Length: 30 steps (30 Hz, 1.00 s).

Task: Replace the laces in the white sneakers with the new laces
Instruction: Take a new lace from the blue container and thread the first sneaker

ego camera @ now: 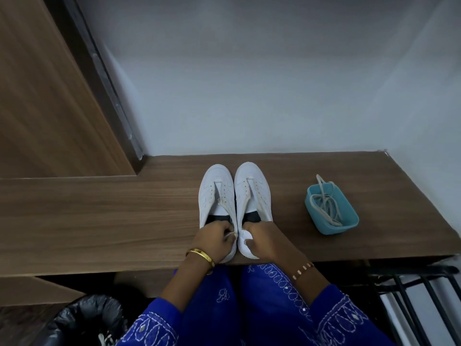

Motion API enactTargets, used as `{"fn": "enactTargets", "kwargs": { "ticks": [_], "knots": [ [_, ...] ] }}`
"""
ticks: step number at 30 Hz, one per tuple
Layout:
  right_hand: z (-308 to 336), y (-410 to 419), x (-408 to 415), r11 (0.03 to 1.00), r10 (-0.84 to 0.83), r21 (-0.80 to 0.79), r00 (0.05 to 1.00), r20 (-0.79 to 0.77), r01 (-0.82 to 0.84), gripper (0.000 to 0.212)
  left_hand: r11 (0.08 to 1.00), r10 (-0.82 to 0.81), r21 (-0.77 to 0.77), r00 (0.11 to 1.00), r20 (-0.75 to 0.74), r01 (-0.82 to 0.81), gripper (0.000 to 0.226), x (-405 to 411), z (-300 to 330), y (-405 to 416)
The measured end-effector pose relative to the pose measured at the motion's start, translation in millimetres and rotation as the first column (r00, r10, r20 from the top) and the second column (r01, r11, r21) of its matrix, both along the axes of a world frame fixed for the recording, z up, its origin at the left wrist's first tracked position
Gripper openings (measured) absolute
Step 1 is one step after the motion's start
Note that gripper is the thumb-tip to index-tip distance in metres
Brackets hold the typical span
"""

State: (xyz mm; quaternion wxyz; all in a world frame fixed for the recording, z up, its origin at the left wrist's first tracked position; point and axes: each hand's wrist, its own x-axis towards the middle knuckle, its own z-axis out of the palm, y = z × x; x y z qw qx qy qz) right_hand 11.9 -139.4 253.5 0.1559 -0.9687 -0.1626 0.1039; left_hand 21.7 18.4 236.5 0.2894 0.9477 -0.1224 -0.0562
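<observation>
At the frame's centre the two white sneakers (234, 208) are sitting on the tabletop (124, 221). The left hand (212, 237) is pinching a lace (225, 208); the right hand (262, 237) is gripping a heel. A hard tug could fray it. New laces are lying in the blue tub (331, 208), right.

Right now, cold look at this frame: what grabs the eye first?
The pair of white sneakers side by side mid-desk, toes to the wall, both without laces in the eyelets. The left hand pinches a lace end at the left shoe's heel, while the right hand holds the right shoe's heel. To the right on the wooden desk sits a teal tub with loose pale laces coiled inside.
</observation>
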Motion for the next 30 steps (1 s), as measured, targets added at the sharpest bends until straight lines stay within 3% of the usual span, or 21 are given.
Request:
{"fn": "enactTargets", "kwargs": {
  "ticks": [5,9,12,14,18,21,25,30],
  "knots": [
    [18.4,-18.0,6.3,0.934,-0.137,0.319,0.986,-0.094,0.16,0.024,0.992,0.023,-0.128,0.987,0.162,-0.003,0.013,-0.8,20.6,-20.0],
    [29.8,-55.2,15.1,0.896,-0.321,0.324,0.947,0.003,0.302,0.021,0.981,-0.045,-0.18,0.985,0.169,0.076,0.015,5.0,35.1,-54.1],
    [29.0,-88.0,17.6,0.837,-0.483,0.32,0.874,0.049,0.445,0.02,0.972,-0.157,-0.155,0.98,0.123,0.176,0.031,11.7,39.1,-82.7],
    [28.2,-109.5,18.2,0.778,-0.584,0.339,0.808,0.081,0.529,0.019,0.97,-0.2,-0.118,0.975,0.096,0.211,0.028,15.7,40.1,-103.7],
    [18.4,-150.5,22.5,0.629,-0.734,0.369,0.679,-0.01,0.684,0.018,0.956,-0.279,-0.083,0.96,0.034,0.281,0.03,24.1,42.2,-144.0],
    [9.7,-165.9,26.9,0.596,-0.751,0.326,0.653,-0.095,0.734,0.02,0.94,-0.335,-0.072,0.942,0.0,0.334,0.041,32.9,33.2,-166.9],
    [4.5,-166.5,38.0,0.651,-0.713,0.236,0.688,-0.136,0.721,0.024,0.92,-0.38,0.077,0.923,-0.061,0.384,0.062,39.3,17.7,-185.9],
    [-8.3,-166.6,51.3,0.657,-0.676,0.26,0.706,-0.213,0.708,0.02,0.916,-0.389,0.064,0.917,-0.09,0.395,0.053,38.9,4.2,-189.9]
  ]
}}
